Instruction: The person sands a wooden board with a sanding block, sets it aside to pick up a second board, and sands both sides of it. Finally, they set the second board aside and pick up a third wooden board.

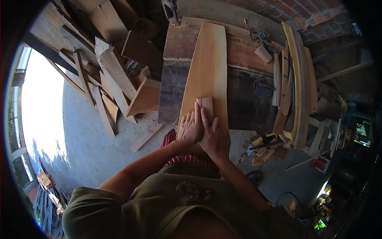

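Wooden block (207, 104) on the board's (211, 59) nearer half. Right hand (190, 128) and left hand (211, 137) both hold it, pressed together. I'd keep it flat, load even, strokes along the grain, no tipping at edges.

Both hands (200, 129) together, fingers forward

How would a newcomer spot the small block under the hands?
A long, pale board lies on the workbench. On its near half, the left hand and right hand meet at a small rectangular block. Unlike the loose offcut farther right, it sits on the board.
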`<control>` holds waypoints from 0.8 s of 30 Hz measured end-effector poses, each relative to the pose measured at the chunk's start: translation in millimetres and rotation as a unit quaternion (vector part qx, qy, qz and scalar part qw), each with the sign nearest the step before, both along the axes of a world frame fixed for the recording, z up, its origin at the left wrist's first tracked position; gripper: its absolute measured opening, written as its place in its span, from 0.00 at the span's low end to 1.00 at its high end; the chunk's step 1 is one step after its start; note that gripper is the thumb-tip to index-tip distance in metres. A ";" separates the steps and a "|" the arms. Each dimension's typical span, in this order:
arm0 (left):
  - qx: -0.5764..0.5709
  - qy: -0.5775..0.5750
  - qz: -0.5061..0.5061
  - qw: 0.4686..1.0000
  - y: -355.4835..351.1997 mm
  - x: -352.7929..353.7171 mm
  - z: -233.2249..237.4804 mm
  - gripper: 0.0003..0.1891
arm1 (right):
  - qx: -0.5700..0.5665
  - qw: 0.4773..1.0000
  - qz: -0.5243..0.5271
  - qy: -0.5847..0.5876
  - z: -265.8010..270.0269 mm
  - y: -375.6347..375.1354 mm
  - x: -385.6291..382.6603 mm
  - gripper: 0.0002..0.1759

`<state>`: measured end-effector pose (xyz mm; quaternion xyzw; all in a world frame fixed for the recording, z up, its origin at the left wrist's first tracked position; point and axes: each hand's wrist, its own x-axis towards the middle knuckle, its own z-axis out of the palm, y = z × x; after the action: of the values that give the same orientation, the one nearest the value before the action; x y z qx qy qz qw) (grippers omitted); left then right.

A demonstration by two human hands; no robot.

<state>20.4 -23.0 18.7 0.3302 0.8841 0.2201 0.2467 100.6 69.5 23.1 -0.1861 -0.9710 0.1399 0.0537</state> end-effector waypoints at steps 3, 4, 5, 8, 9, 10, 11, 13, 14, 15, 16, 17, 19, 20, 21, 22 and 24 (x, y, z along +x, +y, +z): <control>0.011 -0.016 0.056 0.998 38.8 -58.2 0.1 0.42 | -0.037 0.997 0.019 0.058 -4.6 36.7 -65.0 0.46; 0.021 -0.030 0.084 0.996 54.9 -86.8 -0.4 0.42 | -0.032 0.995 0.029 0.093 -9.3 52.3 -94.4 0.45; 0.053 0.011 0.098 0.994 70.2 -116.1 -6.8 0.42 | -0.028 0.991 0.038 0.129 -14.3 67.8 -125.6 0.45; 0.016 -0.002 0.085 0.996 116.0 -219.0 -2.2 0.41 | 0.011 0.994 0.014 0.107 -4.6 105.9 -218.6 0.41; 0.035 0.009 0.077 0.996 129.4 -249.7 -6.8 0.41 | 0.015 0.990 0.003 0.140 -11.5 117.9 -247.9 0.40; 0.053 0.019 0.068 0.996 141.0 -278.4 -13.0 0.41 | -0.012 0.992 -0.018 0.122 -5.2 125.9 -271.3 0.38; 0.069 0.028 0.051 0.996 150.5 -305.5 -25.3 0.41 | -0.005 0.990 -0.034 0.134 -8.9 132.8 -290.9 0.37; 0.079 0.030 0.023 0.996 167.4 -351.3 -67.9 0.41 | -0.019 0.991 -0.050 0.122 -6.2 141.6 -314.9 0.37; 0.130 0.064 -0.003 0.989 173.9 -369.5 -95.1 0.41 | -0.023 0.992 -0.055 0.111 -5.6 143.5 -315.7 0.37; 0.184 0.101 -0.027 0.977 174.5 -374.6 -105.1 0.40 | -0.025 0.992 -0.058 0.111 -8.5 143.5 -312.9 0.37; 0.184 0.105 -0.031 0.977 169.8 -358.9 -86.1 0.40 | -0.014 0.992 -0.057 0.110 -12.8 141.1 -309.9 0.37; 0.129 0.036 0.029 0.991 166.3 -341.8 -65.8 0.40 | -0.001 0.992 -0.055 0.114 -13.5 139.9 -309.4 0.37; 0.052 -0.024 0.106 0.993 152.7 -297.8 -38.2 0.39 | -0.007 0.992 -0.052 0.114 -5.7 124.1 -279.7 0.37; 0.032 -0.029 0.104 0.994 135.7 -260.9 -18.4 0.39 | -0.019 0.994 -0.048 0.092 -7.4 109.4 -248.7 0.37; 0.026 -0.017 0.098 0.995 117.6 -228.3 -22.8 0.39 | -0.027 0.995 -0.042 0.090 -8.7 94.9 -218.0 0.37; 0.046 -0.007 0.108 0.993 99.7 -191.4 -22.8 0.38 | -0.034 0.995 -0.037 0.089 -8.9 79.2 -186.2 0.38; 0.010 -0.009 0.098 0.995 59.6 -118.3 -20.4 0.40 | -0.075 0.995 -0.024 0.060 -4.1 45.1 -118.6 0.40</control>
<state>-97.9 36.6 -1.6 0.2427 0.9079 0.2543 0.2284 -18.1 114.6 19.1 -0.2041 -0.9481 0.2220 0.1006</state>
